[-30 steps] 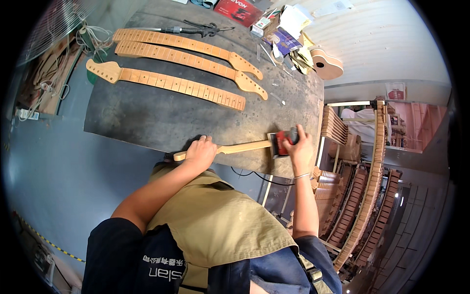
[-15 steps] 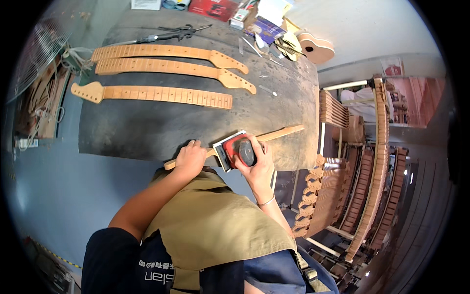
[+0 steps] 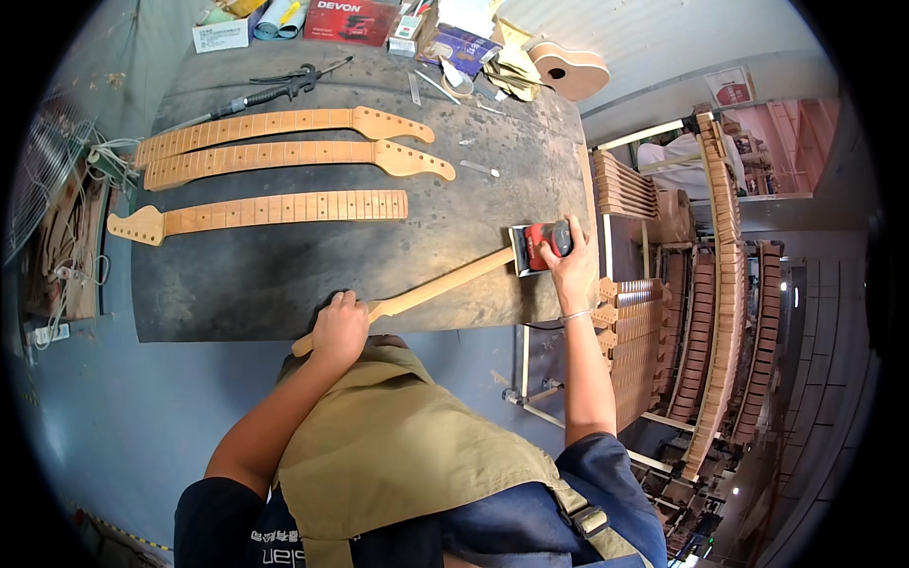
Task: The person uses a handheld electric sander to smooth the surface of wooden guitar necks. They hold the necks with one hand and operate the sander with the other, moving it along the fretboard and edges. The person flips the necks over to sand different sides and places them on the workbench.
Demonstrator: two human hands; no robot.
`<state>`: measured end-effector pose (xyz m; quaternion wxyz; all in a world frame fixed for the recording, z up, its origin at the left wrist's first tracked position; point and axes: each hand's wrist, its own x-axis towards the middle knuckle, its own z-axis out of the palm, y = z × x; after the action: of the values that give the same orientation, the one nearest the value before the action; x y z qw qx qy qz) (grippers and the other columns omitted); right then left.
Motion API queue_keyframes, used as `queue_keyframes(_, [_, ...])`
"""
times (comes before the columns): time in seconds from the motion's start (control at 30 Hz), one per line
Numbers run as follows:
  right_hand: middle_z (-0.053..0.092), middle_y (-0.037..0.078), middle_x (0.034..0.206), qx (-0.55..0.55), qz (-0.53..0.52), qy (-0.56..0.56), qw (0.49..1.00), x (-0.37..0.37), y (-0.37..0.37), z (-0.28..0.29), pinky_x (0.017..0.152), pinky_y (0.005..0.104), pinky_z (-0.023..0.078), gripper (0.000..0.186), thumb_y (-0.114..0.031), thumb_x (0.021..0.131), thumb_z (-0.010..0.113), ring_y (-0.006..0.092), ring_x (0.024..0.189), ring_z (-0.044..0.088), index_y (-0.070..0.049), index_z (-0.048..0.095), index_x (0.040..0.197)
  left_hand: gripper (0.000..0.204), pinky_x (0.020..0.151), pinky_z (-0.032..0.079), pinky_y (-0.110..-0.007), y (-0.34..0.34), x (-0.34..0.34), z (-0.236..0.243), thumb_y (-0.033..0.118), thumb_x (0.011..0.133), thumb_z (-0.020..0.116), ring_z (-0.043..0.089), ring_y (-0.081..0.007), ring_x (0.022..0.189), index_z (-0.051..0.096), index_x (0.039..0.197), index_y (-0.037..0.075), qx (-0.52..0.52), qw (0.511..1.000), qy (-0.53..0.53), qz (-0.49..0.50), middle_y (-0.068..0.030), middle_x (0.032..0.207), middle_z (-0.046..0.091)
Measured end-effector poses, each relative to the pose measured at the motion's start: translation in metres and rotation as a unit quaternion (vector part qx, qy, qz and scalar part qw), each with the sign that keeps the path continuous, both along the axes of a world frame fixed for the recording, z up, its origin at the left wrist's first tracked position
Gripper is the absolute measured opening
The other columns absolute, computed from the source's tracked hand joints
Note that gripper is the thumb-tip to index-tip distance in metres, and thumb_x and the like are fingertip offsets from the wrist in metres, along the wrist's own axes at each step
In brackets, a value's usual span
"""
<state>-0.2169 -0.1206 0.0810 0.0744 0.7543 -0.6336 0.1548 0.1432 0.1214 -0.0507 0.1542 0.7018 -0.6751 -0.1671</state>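
My left hand [image 3: 340,327] is closed around a wooden guitar neck [image 3: 448,282] near its headstock, at the front edge of the dark workbench [image 3: 256,275]. The neck slants away to the right across the bench top. At its far end, my right hand [image 3: 572,269] grips a red and black power sander [image 3: 543,247]. The sander's flat pad rests over that end of the neck and hides it. Behind, three more fretted necks lie on the bench: a near one [image 3: 284,206], a middle one [image 3: 303,153] and a far one [image 3: 256,128].
An air blow gun [image 3: 289,83] lies at the back left. Boxes, including a red one [image 3: 348,21], and folded yellow sandpaper [image 3: 511,71] line the back edge. A guitar body [image 3: 570,71] leans at the back right. Racks of necks [image 3: 636,331] stand right of the bench.
The sander in my right hand has slid right, from near the headstock to the neck's far end. My left hand still holds the headstock end. The whole view has shifted a little.
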Motion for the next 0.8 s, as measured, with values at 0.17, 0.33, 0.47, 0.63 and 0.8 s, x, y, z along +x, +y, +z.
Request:
queue_keyframes(0.17, [0.063, 0.022, 0.132, 0.0, -0.031, -0.014, 0.999, -0.008, -0.006, 0.001, 0.095, 0.0508, 0.059, 0.079, -0.036, 0.079, 0.089, 0.0444, 0.115, 0.069, -0.023, 0.063, 0.153, 0.011, 0.082, 0.064, -0.037, 0.0, -0.002, 0.008, 0.011, 0.089, 0.069, 0.071, -0.0249, 0.105, 0.078, 0.09, 0.005, -0.006, 1.0, -0.02, -0.008, -0.0088, 0.1, 0.069])
queue_keyframes(0.33, [0.062, 0.023, 0.133, 0.023, 0.007, 0.016, 1.0, -0.002, -0.007, 0.004, 0.093, 0.0521, 0.06, 0.078, -0.035, 0.079, 0.088, 0.0449, 0.112, 0.071, -0.024, 0.063, 0.153, 0.011, 0.082, 0.063, -0.037, 0.001, -0.002, 0.005, 0.011, 0.09, 0.068, 0.069, -0.0255, 0.104, 0.077, 0.091, 0.005, -0.006, 1.0, -0.015, -0.001, -0.0085, 0.099, 0.067])
queue_keyframes(0.47, [0.063, 0.023, 0.133, 0.006, 0.026, 0.035, 0.999, 0.004, -0.013, 0.007, 0.093, 0.0514, 0.061, 0.078, -0.034, 0.079, 0.088, 0.0439, 0.111, 0.072, -0.026, 0.063, 0.152, 0.01, 0.081, 0.062, -0.036, 0.002, -0.003, 0.006, 0.011, 0.09, 0.068, 0.069, -0.0257, 0.103, 0.076, 0.093, 0.005, -0.004, 1.0, -0.027, -0.011, -0.0084, 0.099, 0.066])
queue_keyframes(0.63, [0.065, 0.022, 0.131, 0.054, 0.024, 0.086, 0.995, 0.01, -0.026, 0.019, 0.09, 0.0488, 0.062, 0.077, -0.033, 0.077, 0.088, 0.042, 0.107, 0.074, -0.026, 0.066, 0.15, 0.011, 0.081, 0.062, -0.036, 0.005, -0.004, 0.0, 0.012, 0.089, 0.069, 0.068, -0.0252, 0.103, 0.076, 0.094, 0.005, -0.025, 0.999, -0.04, -0.014, -0.0078, 0.099, 0.066])
queue_keyframes(0.8, [0.065, 0.02, 0.126, 0.087, 0.02, 0.12, 0.989, 0.022, -0.035, 0.025, 0.085, 0.049, 0.063, 0.076, -0.036, 0.076, 0.091, 0.0416, 0.101, 0.075, -0.025, 0.068, 0.148, 0.011, 0.08, 0.062, -0.036, 0.007, -0.005, -0.002, 0.012, 0.087, 0.069, 0.068, -0.0249, 0.103, 0.075, 0.094, 0.005, -0.041, 0.998, -0.041, -0.014, -0.0079, 0.098, 0.066])
